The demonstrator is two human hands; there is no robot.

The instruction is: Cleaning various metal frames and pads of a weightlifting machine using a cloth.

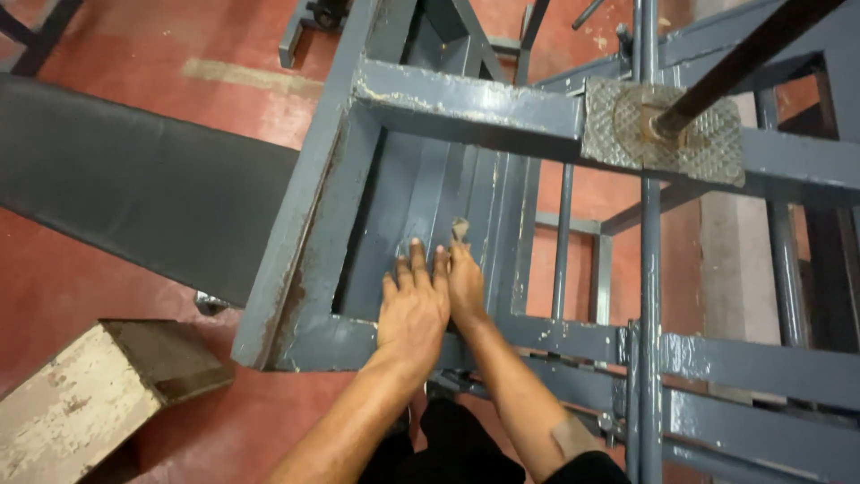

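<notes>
Both bare forearms extend forward from the bottom of the view, converging toward the hands. The left hand point(413, 307) lies palm down, fingers straight, together and pointing away from the body. The right hand point(464, 280) sits just beside it, touching along its inner edge, with its fingers extended forward and pinched at the tips. The right forearm carries a pale patch near the elbow.

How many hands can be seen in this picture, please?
2. The left hand lies flat on the grey painted metal frame. The right hand is just beside it and holds a small brownish piece.
</notes>
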